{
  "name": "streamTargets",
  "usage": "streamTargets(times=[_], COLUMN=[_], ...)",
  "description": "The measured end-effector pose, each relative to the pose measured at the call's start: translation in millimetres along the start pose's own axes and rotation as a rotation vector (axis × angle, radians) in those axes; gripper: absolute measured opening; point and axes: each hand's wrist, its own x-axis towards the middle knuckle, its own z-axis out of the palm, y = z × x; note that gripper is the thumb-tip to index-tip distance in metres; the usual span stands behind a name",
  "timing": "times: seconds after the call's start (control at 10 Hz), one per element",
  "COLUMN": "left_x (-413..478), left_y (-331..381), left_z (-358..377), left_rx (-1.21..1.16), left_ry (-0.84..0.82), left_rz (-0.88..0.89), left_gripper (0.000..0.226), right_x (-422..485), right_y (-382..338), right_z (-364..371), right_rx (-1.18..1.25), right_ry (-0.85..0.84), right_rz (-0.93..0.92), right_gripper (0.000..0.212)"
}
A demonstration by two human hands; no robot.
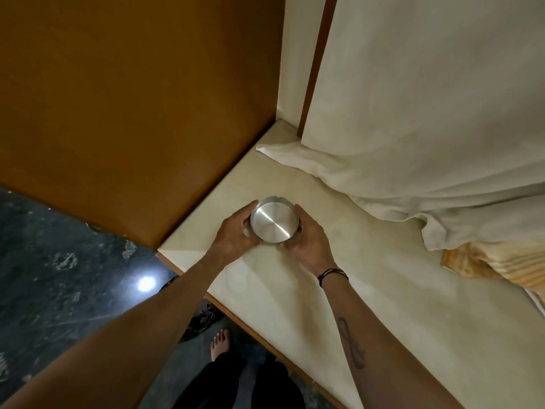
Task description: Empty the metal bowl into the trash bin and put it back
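Observation:
A small round metal bowl (272, 221) is held between both hands just above the cream ledge (295, 290), near its left corner. Its flat shiny face is turned toward me, so I cannot see inside it. My left hand (234, 234) grips its left side, fingers curled around the rim. My right hand (309, 240) grips its right side; a dark band sits on that wrist. No trash bin is in view.
A brown wooden panel (132, 113) rises left of the ledge. A white curtain (413, 113) hangs at the right and spills onto the ledge. A woven tan item (495, 267) lies at the far right. Below is dark marble floor (59, 276) and my bare foot (219, 343).

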Motion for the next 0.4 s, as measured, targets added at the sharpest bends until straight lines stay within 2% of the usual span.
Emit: streamTargets(times=[0.2, 0.3, 0.4], left_x=[3, -5, -19], left_y=[0, 6, 25], left_z=[-5, -13, -33], left_rx=[0.082, 0.195, 0.296], left_ry=[-0.060, -0.126, -0.111], left_rz=[0.011, 0.011, 0.066], left_gripper=[0.105, 0.118, 0.118], right_x=[1, 0, -5], right_y=[3, -6, -29], right_z=[7, -4, -23], right_rx=[-0.134, -0.206, -0.303], right_ry=[-0.040, -0.153, -0.178], right_rz=[0.032, 0.057, -0.007], right_gripper=[0.101, 0.120, 0.125])
